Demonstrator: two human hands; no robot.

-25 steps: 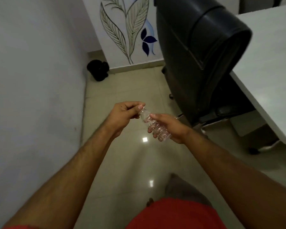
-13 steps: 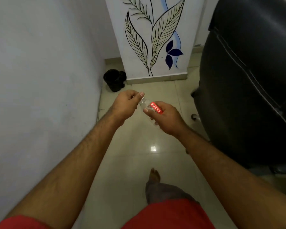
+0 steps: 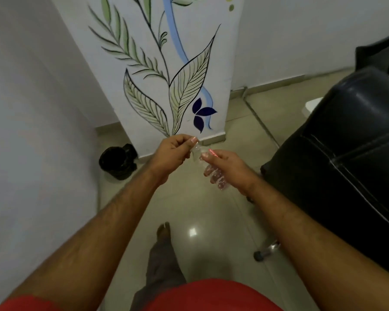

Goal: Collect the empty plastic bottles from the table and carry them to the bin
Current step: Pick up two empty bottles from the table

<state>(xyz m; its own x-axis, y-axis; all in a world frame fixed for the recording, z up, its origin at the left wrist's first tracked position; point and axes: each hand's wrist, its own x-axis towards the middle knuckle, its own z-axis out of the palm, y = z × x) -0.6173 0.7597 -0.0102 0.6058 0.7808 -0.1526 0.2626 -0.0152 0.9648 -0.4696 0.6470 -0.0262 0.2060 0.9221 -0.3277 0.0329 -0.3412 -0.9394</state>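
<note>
Clear plastic bottle (image 3: 213, 173) wrapped in right hand (image 3: 228, 169); left hand (image 3: 173, 153) fingers pinch its neck end.

A plain white wall (image 3: 32, 108) fills the nine o'clock side. At twelve o'clock stands a white pillar (image 3: 166, 63) painted with outlined green leaves, a light blue stem and a dark blue flower (image 3: 201, 114). Glossy beige floor tiles (image 3: 211, 209) run through the centre, with a small bright glare of light (image 3: 192, 232) near six o'clock. A black padded office chair (image 3: 346, 164) occupies three o'clock, one castor (image 3: 259, 255) showing beneath it. Another white wall (image 3: 301, 30) lies at one o'clock.
</note>
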